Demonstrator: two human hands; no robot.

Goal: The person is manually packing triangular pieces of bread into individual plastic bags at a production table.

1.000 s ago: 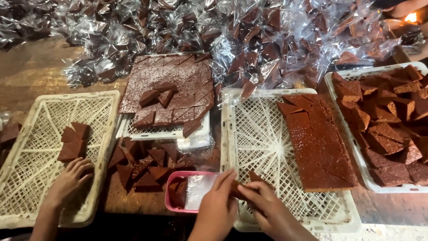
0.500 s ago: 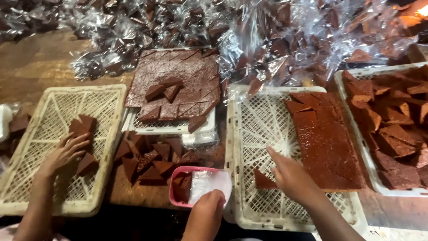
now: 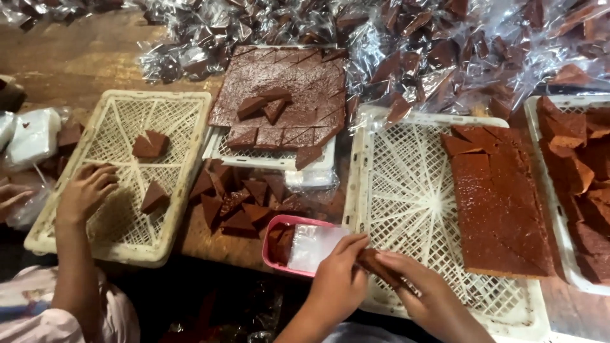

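Note:
My left hand (image 3: 337, 282) and my right hand (image 3: 427, 293) meet at the bottom centre, over the near edge of a white lattice tray (image 3: 406, 190). Between their fingers they pinch a small brown sweet piece (image 3: 376, 263). Just left of my left hand a pink tub (image 3: 274, 238) holds a clear plastic bag (image 3: 312, 244) and a few brown pieces. A large brown slab (image 3: 499, 209), cut into pieces, lies on the right half of that tray.
A co-worker's hand (image 3: 86, 190) rests on a cream lattice tray (image 3: 184, 159) holding three brown pieces. Loose brown triangles (image 3: 238, 200) lie on the wooden table. A scored slab (image 3: 286, 95) sits behind them, wrapped pieces (image 3: 445, 57) are heaped at the back, and another tray (image 3: 575, 171) is on the right.
My right hand reached out onto the white tray, took a brown piece and came back to my left hand. The co-worker's hand moved up the cream tray, then back to its near left edge.

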